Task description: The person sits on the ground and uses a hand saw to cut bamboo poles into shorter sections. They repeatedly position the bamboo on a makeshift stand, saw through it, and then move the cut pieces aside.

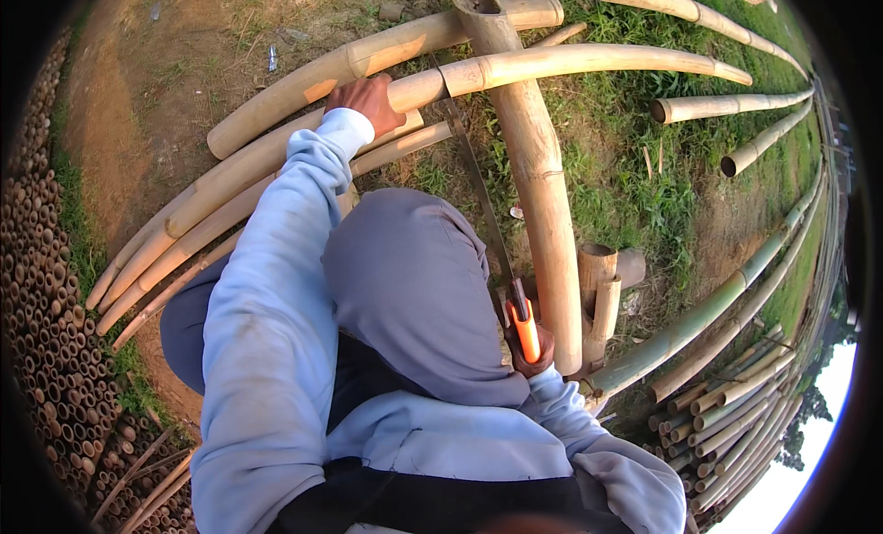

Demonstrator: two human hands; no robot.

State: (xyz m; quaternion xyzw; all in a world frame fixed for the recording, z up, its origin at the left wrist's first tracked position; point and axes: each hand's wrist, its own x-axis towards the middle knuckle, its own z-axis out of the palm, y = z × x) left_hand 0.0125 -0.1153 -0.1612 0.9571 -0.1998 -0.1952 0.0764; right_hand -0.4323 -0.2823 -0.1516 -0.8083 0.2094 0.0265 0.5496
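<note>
A long tan bamboo pole (589, 61) lies across a thick bamboo log (543, 180) and runs down to the left. My left hand (366, 104) is wrapped over this pole, left of the log. My right hand (537, 352), lower down near the log's close end, grips a handsaw by its orange handle (525, 332). The saw's long dark blade (487, 207) reaches away from me, and its far end crosses the pole just right of my left hand. How deep the blade sits in the bamboo I cannot tell.
Another thick bamboo pole (313, 81) lies beyond. Short upright bamboo pieces (604, 309) stand right of the log. My grey-clad knee (405, 286) is bent between my arms. Many cut bamboo ends (51, 350) are stacked at left; more poles (727, 424) lie at right.
</note>
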